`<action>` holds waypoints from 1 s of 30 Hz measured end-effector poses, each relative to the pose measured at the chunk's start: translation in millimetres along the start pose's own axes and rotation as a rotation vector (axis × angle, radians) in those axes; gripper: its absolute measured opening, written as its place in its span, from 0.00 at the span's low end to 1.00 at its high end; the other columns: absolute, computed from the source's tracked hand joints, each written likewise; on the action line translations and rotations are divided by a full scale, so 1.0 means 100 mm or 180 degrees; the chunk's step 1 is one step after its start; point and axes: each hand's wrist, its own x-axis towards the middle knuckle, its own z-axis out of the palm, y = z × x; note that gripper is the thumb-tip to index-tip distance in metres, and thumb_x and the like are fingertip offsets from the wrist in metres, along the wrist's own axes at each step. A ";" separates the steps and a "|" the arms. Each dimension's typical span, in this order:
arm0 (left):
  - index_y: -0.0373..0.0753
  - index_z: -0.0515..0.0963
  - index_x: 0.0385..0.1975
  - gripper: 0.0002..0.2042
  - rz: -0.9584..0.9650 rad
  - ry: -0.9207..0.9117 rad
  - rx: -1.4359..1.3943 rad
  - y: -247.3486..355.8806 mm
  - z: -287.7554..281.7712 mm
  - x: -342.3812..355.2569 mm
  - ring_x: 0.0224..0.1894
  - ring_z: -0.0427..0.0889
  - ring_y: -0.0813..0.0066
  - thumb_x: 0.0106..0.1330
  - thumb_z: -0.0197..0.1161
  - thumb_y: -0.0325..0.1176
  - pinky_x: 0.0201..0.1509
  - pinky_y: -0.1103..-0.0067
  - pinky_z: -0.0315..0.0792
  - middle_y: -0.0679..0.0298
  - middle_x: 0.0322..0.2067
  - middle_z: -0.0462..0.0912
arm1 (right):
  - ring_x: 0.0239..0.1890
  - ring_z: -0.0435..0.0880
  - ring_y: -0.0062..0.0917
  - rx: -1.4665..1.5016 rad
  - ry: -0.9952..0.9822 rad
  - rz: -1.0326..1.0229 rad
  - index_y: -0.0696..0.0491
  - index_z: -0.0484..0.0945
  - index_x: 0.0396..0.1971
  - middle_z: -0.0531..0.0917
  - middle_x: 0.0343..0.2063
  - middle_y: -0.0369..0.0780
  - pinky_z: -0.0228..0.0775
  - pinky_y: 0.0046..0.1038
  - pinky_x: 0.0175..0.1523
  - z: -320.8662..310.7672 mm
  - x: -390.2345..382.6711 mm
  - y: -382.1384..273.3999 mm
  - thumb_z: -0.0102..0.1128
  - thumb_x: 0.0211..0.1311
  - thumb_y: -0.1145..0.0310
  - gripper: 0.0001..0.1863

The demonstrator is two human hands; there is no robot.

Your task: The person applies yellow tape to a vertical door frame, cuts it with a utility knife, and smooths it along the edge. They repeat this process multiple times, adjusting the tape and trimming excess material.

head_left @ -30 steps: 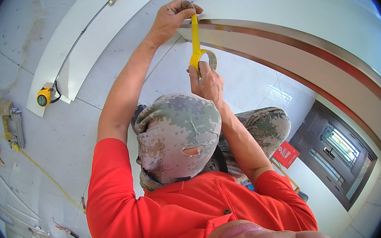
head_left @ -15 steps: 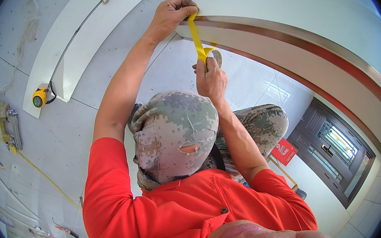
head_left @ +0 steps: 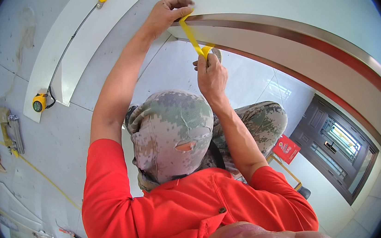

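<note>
A strip of yellow adhesive tape (head_left: 190, 35) stretches between my two hands at the end of a long panel with a brown metallic edge trim (head_left: 254, 21). My left hand (head_left: 165, 15) is at the corner of the trim, thumb and bent fingers closed on the upper end of the tape. Its fingertips are slightly blurred. Below it, my right hand (head_left: 212, 77) grips the tape roll (head_left: 217, 55), which is partly hidden behind the fingers. The strip runs slack and slightly slanted from the roll up to the trim.
On the floor at left lie a long white board (head_left: 93, 34), an extended yellow tape measure (head_left: 39, 103), and a nail gun (head_left: 7, 122) with a yellow hose (head_left: 43, 174). A dark door (head_left: 332, 146) stands at right beside a red sign (head_left: 286, 149). My camouflage-clad knee (head_left: 173, 130) is bent up close.
My left hand has shifted slightly left with the upper end of the tape, and its fingers have straightened somewhat. The strip slants more. My right hand still holds the roll, nearly in place.
</note>
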 end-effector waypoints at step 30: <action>0.29 0.53 0.74 0.64 0.1475 0.0981 0.2930 -0.49 0.22 -0.62 0.72 0.68 0.50 0.42 0.93 0.50 0.76 0.60 0.67 0.46 0.68 0.64 | 0.25 0.86 0.51 0.0115 0.0275 -0.0585 0.55 0.77 0.34 0.85 0.20 0.50 0.74 0.50 0.35 0.23 0.37 0.14 0.57 0.79 0.59 0.16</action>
